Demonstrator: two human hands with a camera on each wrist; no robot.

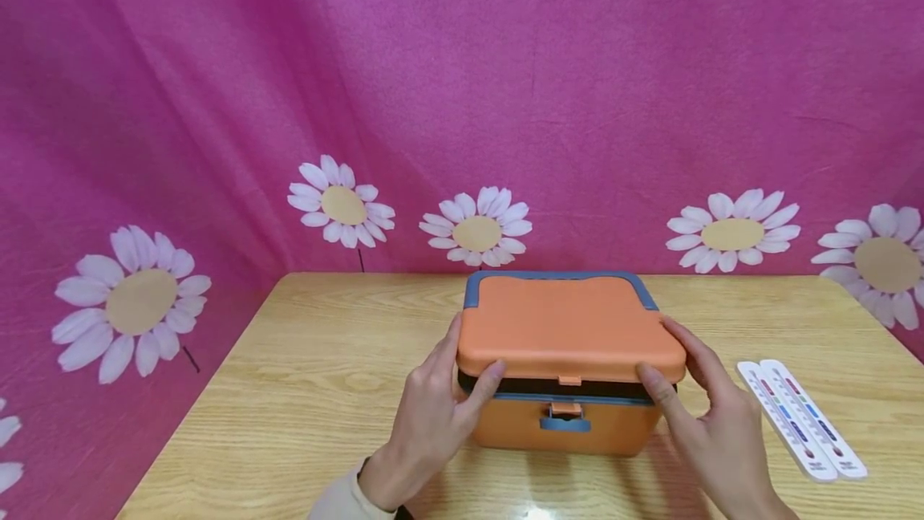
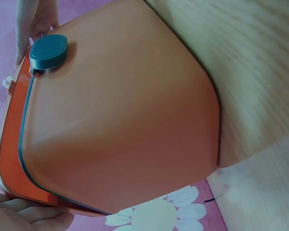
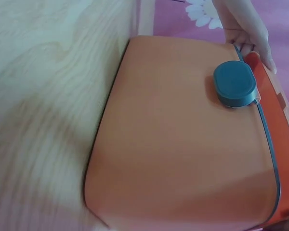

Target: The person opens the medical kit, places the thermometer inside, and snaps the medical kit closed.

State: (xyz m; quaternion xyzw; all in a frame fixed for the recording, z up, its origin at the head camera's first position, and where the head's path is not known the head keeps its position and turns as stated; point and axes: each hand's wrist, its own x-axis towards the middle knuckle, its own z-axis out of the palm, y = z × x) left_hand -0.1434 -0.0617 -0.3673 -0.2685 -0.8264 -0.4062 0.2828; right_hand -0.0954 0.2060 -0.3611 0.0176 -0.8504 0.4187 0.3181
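Right hand (image 1: 711, 424) and left hand (image 1: 433, 416) grip opposite ends of the lid (image 1: 563, 323) — long axis crosswise between them, neither hand nearer — its front edge raised clear of the box (image 1: 505, 428) on the table (image 1: 339, 351).

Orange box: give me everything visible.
The orange box looks like smooth plastic, upright on the wooden table, with a blue rim and blue front latch, unhooked. Its orange lid, edged blue toward the back, is raised at the front. The left grip and right grip hold the lid near its front corners.
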